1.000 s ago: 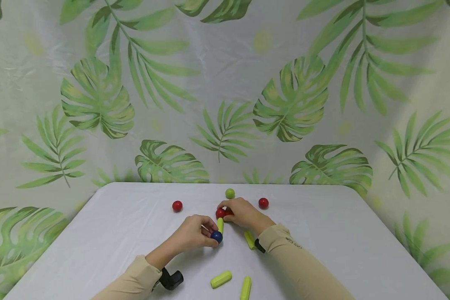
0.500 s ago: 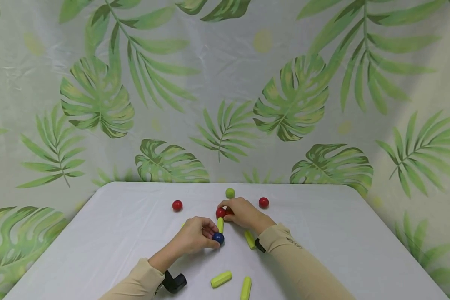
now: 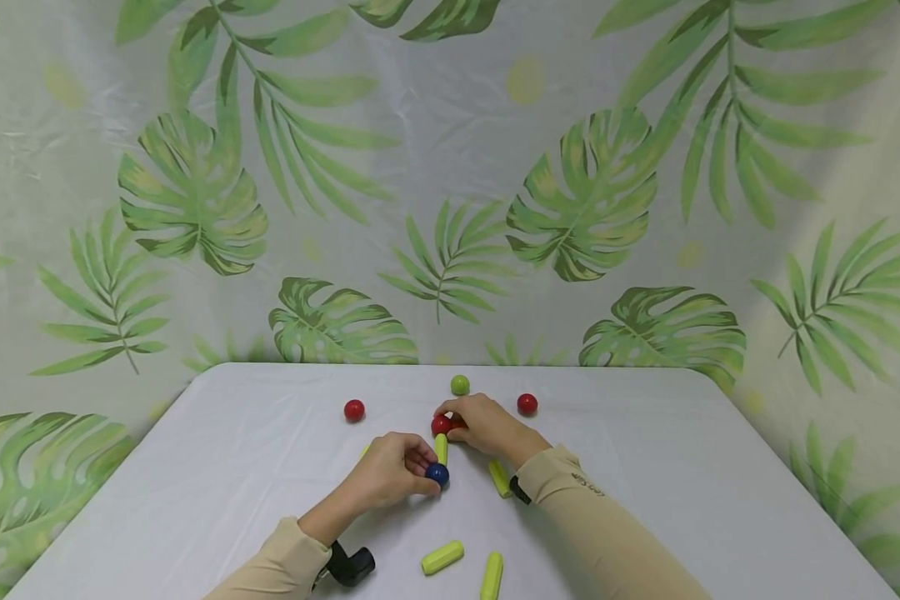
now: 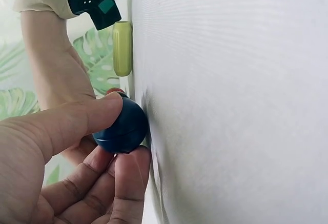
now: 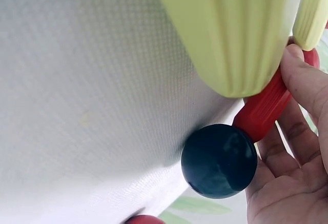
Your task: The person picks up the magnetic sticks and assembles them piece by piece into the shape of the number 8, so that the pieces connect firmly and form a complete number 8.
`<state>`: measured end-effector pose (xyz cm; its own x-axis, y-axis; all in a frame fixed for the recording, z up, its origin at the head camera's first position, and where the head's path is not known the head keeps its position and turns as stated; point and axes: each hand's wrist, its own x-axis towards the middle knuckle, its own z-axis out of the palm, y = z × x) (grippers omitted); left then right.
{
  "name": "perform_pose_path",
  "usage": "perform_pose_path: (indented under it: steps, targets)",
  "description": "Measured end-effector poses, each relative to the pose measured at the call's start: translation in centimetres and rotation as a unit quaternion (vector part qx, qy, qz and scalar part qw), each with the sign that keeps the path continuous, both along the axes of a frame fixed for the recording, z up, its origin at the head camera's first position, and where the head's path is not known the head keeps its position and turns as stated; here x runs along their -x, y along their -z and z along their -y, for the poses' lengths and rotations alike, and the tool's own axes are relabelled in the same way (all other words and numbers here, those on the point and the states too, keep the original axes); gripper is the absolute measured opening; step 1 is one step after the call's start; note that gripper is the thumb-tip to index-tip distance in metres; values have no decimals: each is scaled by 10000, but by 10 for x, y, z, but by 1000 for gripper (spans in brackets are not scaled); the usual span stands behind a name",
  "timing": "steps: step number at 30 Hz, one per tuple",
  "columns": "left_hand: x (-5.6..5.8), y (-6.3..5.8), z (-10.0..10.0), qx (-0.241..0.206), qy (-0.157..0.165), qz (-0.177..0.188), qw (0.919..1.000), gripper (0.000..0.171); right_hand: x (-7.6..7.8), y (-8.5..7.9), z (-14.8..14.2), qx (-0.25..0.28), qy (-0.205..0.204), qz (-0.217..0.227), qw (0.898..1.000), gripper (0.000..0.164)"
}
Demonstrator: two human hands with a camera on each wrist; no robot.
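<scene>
1. Blue ball (image 3: 437,475): pinched between thumb and fingertips of the left hand (image 3: 392,472), at the near end of a yellow-green stick (image 3: 441,449).
2. Red ball (image 3: 441,425): at that stick's far end.
3. Red stick (image 5: 264,108): gripped by the right hand (image 3: 486,427), thumb against curled fingers; a second blue ball (image 5: 219,161) sits at its end.
4. Green ball (image 3: 460,384): beyond, on the white tabletop (image 3: 645,483).

Looking forward and down from the head, farther back; close from each wrist; sharing the blue ball (image 3: 437,475), head and left wrist.
</scene>
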<state>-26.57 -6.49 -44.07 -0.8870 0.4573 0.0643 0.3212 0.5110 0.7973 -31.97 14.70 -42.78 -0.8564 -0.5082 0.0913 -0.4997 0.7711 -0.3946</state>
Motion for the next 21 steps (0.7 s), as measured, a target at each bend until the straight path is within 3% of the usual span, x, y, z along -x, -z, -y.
perform_pose_path:
  steps: [13, 21]
  targets:
    - [1, 3, -1, -85, -12, 1, 10000, 32, 1, 1, 1, -48, 25, 63, 10000, 34]
    - [2, 4, 0, 103, 400, -119, 9991, 34, 1, 2, 0, -53, 46, 55, 10000, 33]
